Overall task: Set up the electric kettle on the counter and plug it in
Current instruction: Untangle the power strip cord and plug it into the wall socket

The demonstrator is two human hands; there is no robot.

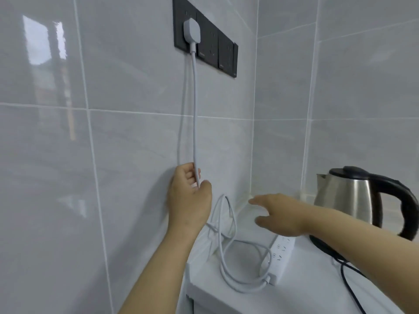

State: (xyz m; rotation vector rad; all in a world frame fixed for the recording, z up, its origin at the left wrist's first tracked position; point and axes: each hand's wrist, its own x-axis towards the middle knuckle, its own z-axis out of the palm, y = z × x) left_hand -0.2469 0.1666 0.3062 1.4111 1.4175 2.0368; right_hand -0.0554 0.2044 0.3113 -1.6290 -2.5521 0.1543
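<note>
Kettle [353, 196] stands upright at the right edge of the frame, on its base on the white bench [306, 288]; spout points left toward the wall corner, handle to the right. Its black cord [348, 279] trails toward the lower right. White plug [190, 31] is seated in the dark wall socket panel [205, 35], upper centre. White cable [194, 109] hangs near vertical. Left hand [189, 196] pinches that cable at mid-frame. Right hand [281, 214], fingers spread and holding nothing, hovers above the power strip [280, 257], which lies with its long axis running from the frame's bottom toward the wall.
</note>
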